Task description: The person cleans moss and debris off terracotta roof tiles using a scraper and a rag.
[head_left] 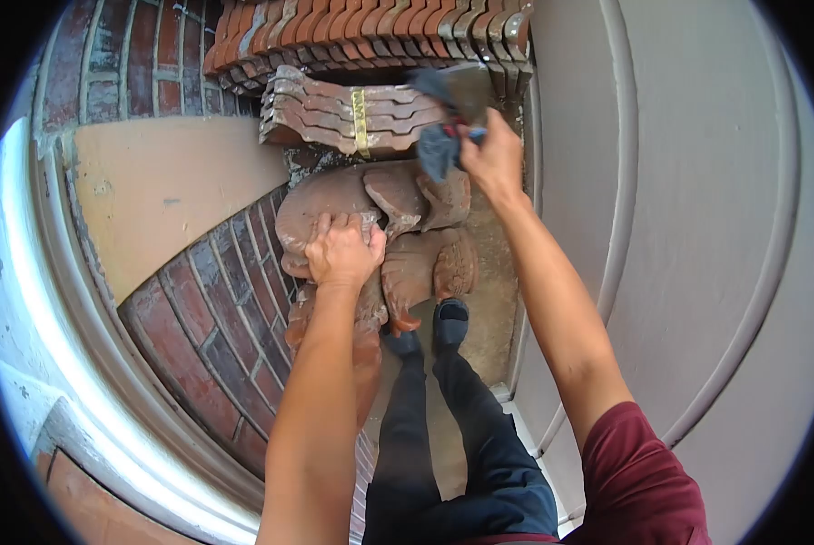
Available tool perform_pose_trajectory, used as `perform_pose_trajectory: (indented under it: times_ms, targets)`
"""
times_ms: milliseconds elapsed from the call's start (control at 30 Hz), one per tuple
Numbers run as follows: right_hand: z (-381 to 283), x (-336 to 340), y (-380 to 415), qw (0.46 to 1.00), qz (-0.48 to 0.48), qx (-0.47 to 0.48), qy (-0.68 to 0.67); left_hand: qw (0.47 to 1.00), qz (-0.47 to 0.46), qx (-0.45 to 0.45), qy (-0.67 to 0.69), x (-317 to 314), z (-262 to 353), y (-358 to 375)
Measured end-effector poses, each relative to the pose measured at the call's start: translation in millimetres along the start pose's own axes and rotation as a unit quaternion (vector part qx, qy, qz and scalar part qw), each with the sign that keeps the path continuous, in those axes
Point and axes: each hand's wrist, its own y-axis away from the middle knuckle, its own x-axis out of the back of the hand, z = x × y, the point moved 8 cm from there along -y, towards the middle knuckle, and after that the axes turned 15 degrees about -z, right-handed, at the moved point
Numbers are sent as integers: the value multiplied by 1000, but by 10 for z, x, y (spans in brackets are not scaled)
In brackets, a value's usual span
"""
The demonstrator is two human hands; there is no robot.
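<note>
My left hand (343,247) is closed at the left end of a curved clay ridge tile (320,204), its fingers curled against the tile's surface. In my right hand (496,159) is a dark grey rag (439,150), smeared by motion, with a small bit of red and blue near the fingers. The rag hangs beside the right end of a short stack of clay roof tiles (307,113) that bears a yellow strip (360,123). More curved ridge tiles (409,268) lie just below, close to my feet.
A long row of clay roof tiles (370,32) stands at the back. On the left is a brick wall (198,336) with a tan board (171,182) against it. Grey panelling (697,182) closes the right side. My dark shoes (450,325) stand on the narrow floor.
</note>
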Motion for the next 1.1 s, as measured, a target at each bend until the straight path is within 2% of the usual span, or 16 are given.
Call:
perform_pose_trajectory:
  times_ms: [133,233,300,433,500,533,567,600,633,700,767,833,900,967,1033,1100]
  targets:
    - [563,-139,621,969,61,-111,-212,1000,-19,13,-10,-2,-4,-7]
    - [627,-607,1149,896,72,-154,-411,998,-40,32,-35,-12,-29,19]
    - [632,-1102,1572,869,34,-218,-443,998,-26,24,-44,-28,-1,32]
    - [28,-1869,2511,799,-176,-239,-523,1000,20,12,2,38,-15,59]
    - [23,-2104,3014,844,-201,-204,-455,997,60,-17,33,68,-45,104]
    - [99,-2066,3212,788,-162,-282,-524,995,77,-27,60,77,-57,121]
    - [160,-1908,3308,770,-148,-326,-529,991,94,-33,89,72,-95,140]
    - [253,-1785,3371,767,-111,-322,-544,980,114,-62,154,75,-135,163]
    - [340,-1674,3458,762,-75,-319,-558,979,80,-17,185,106,-142,217]
    - [534,-1413,3626,739,-45,-356,-570,912,179,-67,362,127,-223,367]
    - [671,-1157,3748,720,-17,-379,-581,913,303,-144,234,403,29,942]
    - [744,-1015,3850,688,12,-372,-623,910,271,-171,264,337,275,1523]
    - [769,-982,3977,676,-4,-354,-646,917,145,-130,347,-31,474,2061]
    - [613,-991,4092,659,-52,-348,-664,942,87,-78,315,-491,591,2579]
    - [364,-1088,4230,663,-166,-341,-645,817,34,58,573,-1017,500,3036]
    - [86,-1197,4384,661,-262,-330,-620,727,49,159,666,-1264,324,3383]
